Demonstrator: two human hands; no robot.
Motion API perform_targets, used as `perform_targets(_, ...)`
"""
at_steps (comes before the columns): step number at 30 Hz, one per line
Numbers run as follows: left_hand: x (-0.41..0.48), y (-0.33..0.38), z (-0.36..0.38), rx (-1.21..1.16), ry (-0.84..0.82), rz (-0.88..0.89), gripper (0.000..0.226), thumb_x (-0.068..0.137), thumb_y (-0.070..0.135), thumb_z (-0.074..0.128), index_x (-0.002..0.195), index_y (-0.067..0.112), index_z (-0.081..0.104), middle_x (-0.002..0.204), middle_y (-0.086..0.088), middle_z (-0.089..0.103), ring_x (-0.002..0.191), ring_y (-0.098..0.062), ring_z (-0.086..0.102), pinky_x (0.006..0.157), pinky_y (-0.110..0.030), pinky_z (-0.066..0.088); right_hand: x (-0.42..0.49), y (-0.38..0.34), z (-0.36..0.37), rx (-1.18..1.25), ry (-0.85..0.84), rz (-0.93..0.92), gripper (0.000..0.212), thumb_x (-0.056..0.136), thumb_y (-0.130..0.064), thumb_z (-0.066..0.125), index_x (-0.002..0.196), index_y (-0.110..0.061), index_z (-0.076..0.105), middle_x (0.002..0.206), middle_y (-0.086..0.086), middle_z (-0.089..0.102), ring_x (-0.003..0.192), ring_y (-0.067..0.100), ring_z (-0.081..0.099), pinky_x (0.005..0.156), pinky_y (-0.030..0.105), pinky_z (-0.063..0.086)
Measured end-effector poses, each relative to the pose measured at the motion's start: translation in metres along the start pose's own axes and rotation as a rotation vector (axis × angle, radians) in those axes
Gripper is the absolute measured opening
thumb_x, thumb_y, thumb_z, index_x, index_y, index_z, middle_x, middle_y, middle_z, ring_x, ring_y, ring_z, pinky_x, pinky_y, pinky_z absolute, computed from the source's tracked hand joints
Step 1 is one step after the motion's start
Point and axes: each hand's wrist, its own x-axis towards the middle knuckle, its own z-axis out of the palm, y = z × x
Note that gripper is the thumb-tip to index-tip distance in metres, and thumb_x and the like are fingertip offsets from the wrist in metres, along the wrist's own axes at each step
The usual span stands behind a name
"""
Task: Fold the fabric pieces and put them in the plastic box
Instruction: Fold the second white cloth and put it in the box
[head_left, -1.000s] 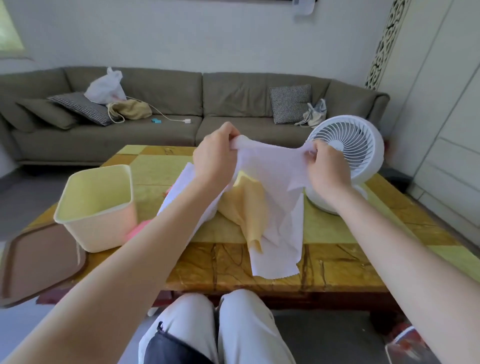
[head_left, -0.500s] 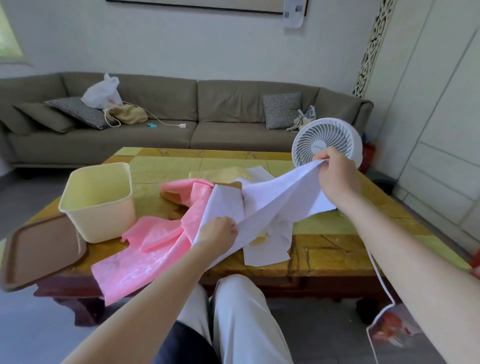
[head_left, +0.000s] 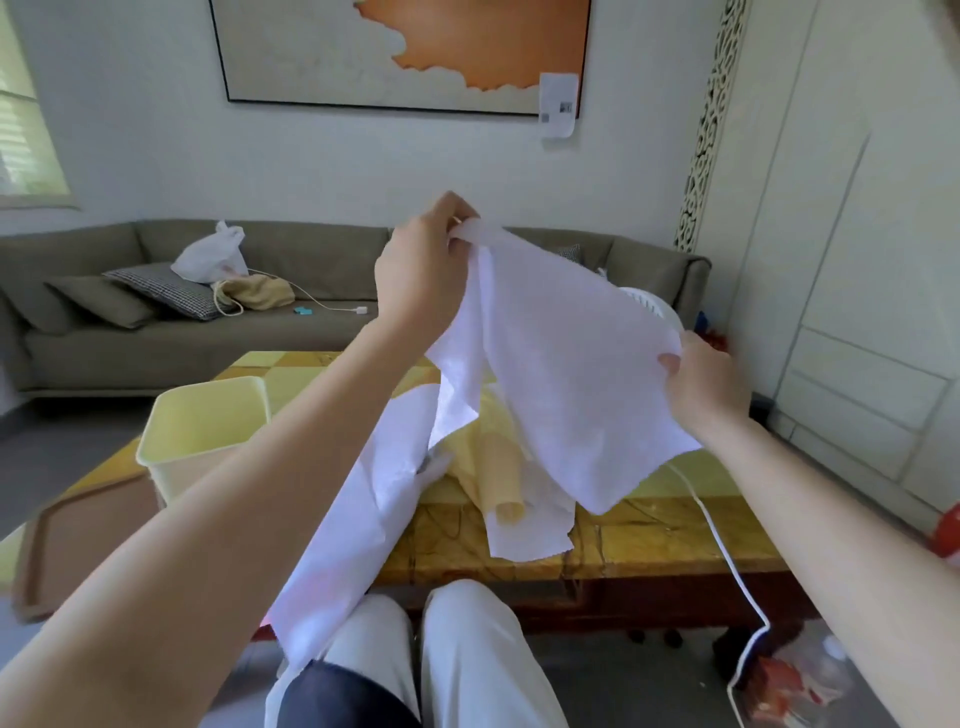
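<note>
The white fabric piece (head_left: 561, 374) hangs in the air at centre frame, stretched between both hands above the table (head_left: 654, 535). The left hand (head_left: 421, 275) pinches its top corner with curled fingers. The right hand (head_left: 706, 387) pinches the edge, lower and right of centre. Beneath lie a yellow fabric piece (head_left: 493, 467) and a second white piece (head_left: 363, 519), draped off the table edge toward the lap. The plastic box (head_left: 208, 426) stands open at left. The loose lower hem could catch the white cable (head_left: 727, 561) or drag the draped piece to the floor. Mismatched corners would likely give a crooked fold.
</note>
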Motion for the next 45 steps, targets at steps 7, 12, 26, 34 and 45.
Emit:
perform_targets(7,-0.03,-0.032,-0.004,0.176,-0.475,0.019,0.012,0.089,0.024,0.053,0.081,0.02,0.061,0.075,0.001,0.056,0.074,-0.022,0.05,0.063,-0.031,0.04,-0.01,0.005,0.01,-0.112,-0.127,0.026,0.012,0.094,-0.011,0.039,0.103,-0.006,0.045,0.099,0.019,0.06,0.086,0.036,0.056,0.065,0.034,0.036)
perform_targets(12,-0.071,-0.088,0.008,0.241,-1.028,-0.216,0.02,0.087,0.018,0.057,0.068,0.019,0.054,0.055,-0.003,0.048,0.05,-0.018,0.042,0.047,-0.021,0.032,-0.023,0.018,0.033,-0.219,-0.261,-0.053,0.021,0.093,-0.01,0.041,0.1,-0.008,0.062,0.101,0.013,0.062,0.092,0.031,0.052,0.066,0.03,0.039)
perform_targets(26,-0.081,-0.169,0.078,0.316,-0.919,-0.502,0.019,0.087,0.014,0.058,0.099,0.0,0.063,0.075,-0.011,0.059,0.06,-0.02,0.054,0.054,-0.024,0.042,0.011,0.015,0.116,0.109,-0.378,0.138,0.024,0.079,0.004,0.058,0.102,0.004,0.066,0.109,0.019,0.065,0.106,0.035,0.057,0.091,0.04,0.047)
perform_targets(34,-0.09,-0.163,0.112,0.207,-0.629,-0.297,0.042,0.085,0.005,0.058,0.126,0.008,0.049,0.124,-0.012,0.045,0.112,-0.029,0.048,0.087,-0.024,0.036,-0.002,0.008,0.171,0.149,-0.561,-0.034,0.059,0.084,-0.006,0.062,0.137,-0.002,0.035,0.142,0.015,0.035,0.126,0.03,0.042,0.097,0.031,0.032)
perform_targets(45,-0.21,-0.144,0.129,0.433,-1.24,-0.037,0.05,0.078,0.038,0.064,0.122,0.021,0.047,0.12,-0.004,0.045,0.119,-0.024,0.039,0.099,-0.03,0.029,-0.137,0.042,0.184,-0.051,-0.923,-0.388,0.064,0.083,-0.024,0.066,0.138,-0.013,0.035,0.144,0.004,0.031,0.134,0.02,0.032,0.109,0.028,0.028)
